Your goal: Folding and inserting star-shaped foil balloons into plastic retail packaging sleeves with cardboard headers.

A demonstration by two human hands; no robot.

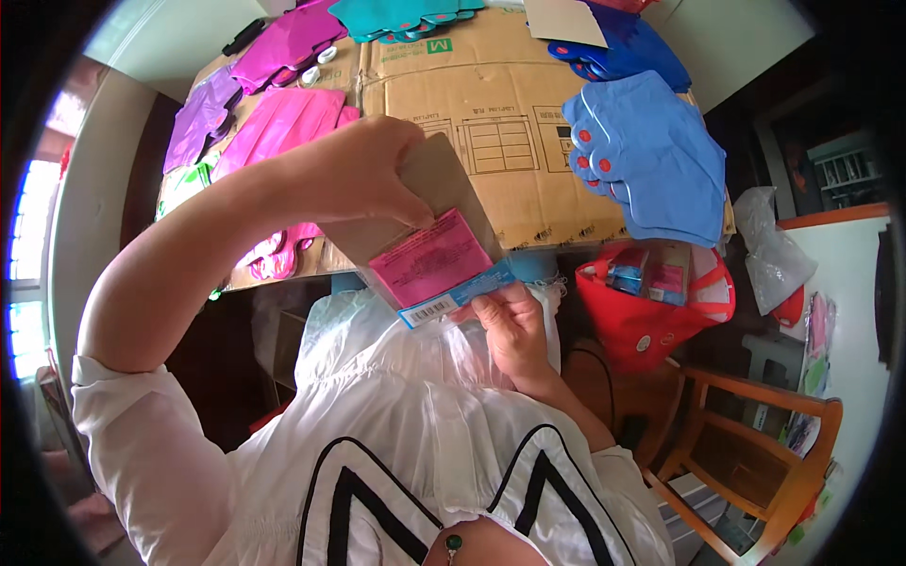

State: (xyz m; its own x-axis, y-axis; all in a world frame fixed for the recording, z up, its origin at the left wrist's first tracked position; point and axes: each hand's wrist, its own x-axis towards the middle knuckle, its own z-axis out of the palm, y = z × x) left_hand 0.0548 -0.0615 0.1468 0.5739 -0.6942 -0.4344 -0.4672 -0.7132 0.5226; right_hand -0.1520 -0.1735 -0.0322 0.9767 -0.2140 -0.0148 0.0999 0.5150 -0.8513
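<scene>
I hold a flat package in front of my chest, above the table's near edge. It shows a grey-brown card, a pink printed panel and a blue strip with a barcode along its lower edge. My left hand reaches over the card's upper left side, thumb on the front near the pink panel, its other fingers mostly hidden behind. At the lower right corner my right hand pinches the blue strip, thumb in front. Whether the card lies inside the package or behind it is unclear.
Folded pieces in pink, purple, magenta, teal, dark blue and light blue lie around the cardboard-covered table. A red bag holding packages hangs or stands at right, near a wooden chair.
</scene>
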